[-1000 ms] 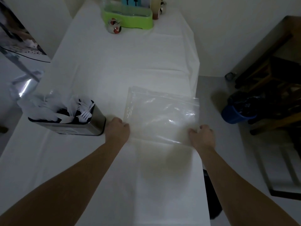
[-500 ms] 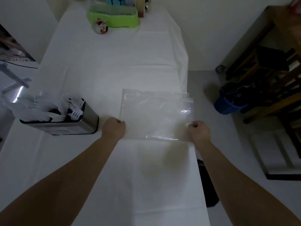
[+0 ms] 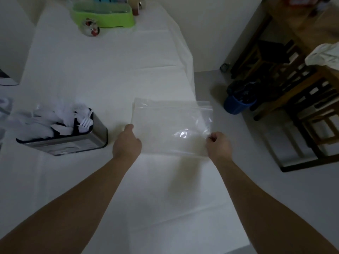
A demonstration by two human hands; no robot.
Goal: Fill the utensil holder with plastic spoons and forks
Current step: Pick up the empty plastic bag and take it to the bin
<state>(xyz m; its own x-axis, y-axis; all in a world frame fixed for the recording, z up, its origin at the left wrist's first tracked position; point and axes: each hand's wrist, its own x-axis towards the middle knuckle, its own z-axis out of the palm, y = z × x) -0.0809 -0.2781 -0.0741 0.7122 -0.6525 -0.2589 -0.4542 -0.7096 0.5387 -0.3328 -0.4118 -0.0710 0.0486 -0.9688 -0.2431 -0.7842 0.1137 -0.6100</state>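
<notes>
Both hands held a clear plastic bag [image 3: 171, 126] by its near corners: the left hand [image 3: 127, 142] gripped the left corner with curled fingers, and the right hand [image 3: 218, 145] pinched the right corner between thumb and fingers. The bag looked flat and empty, spread just above or on the white table [image 3: 102, 74] near its right edge; whether it touched the cloth could not be told. Well to the left of the bag, near the table's left edge, stood the utensil holder [image 3: 73, 142], a rectangular metal box with a dark inside. It was crowded with white plastic spoons [image 3: 60, 128] and forks [image 3: 86, 122], their heads pointing up and leaning at different angles. At the far end of the table sat a green tray [image 3: 102, 15] with a small shiny round object [image 3: 90, 27] just in front of it. On the floor to the right stood a blue bucket [image 3: 236, 105] beside dark wooden furniture [image 3: 293, 79].
</notes>
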